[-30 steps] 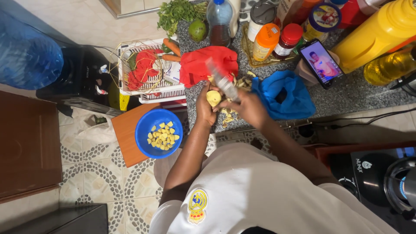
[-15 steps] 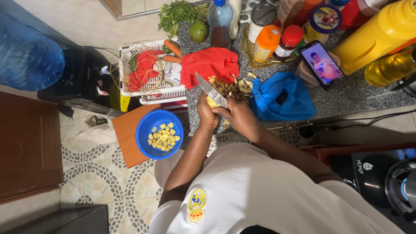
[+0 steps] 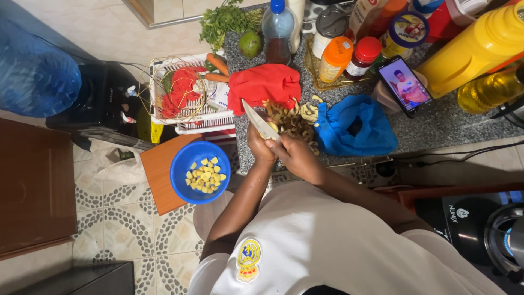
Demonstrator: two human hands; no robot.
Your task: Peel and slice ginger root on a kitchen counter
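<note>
The right hand [image 3: 297,155] has its fingers closed around the handle of a knife [image 3: 261,123], whose pale blade slants up and away from the fingers toward a red cloth [image 3: 265,84]. The left hand [image 3: 259,145] sits just beside the right, touching it, with its fingers curled shut on a small yellow piece of food [image 3: 273,127] that shows only as a sliver against the blade; what kind of food it is cannot be told. Both hands hover over the near edge of the speckled desk [image 3: 436,131].

Just beyond the fingertips lies a heap of brown peelings [image 3: 292,120], and beside that, to the right of the fingers, a crumpled blue bag [image 3: 355,128]. Below and to the left of the fingers, off the desk edge, a blue bowl [image 3: 183,175] holds yellow chunks [image 3: 204,175] and rests on an orange board [image 3: 158,169]. Farther from the fingers, past the red cloth, stand bottles and jars, and a phone [image 3: 405,84] with its screen lit leans near a yellow jug [image 3: 475,49]. A wire basket [image 3: 180,90] with red things and carrots is up to the left.
</note>
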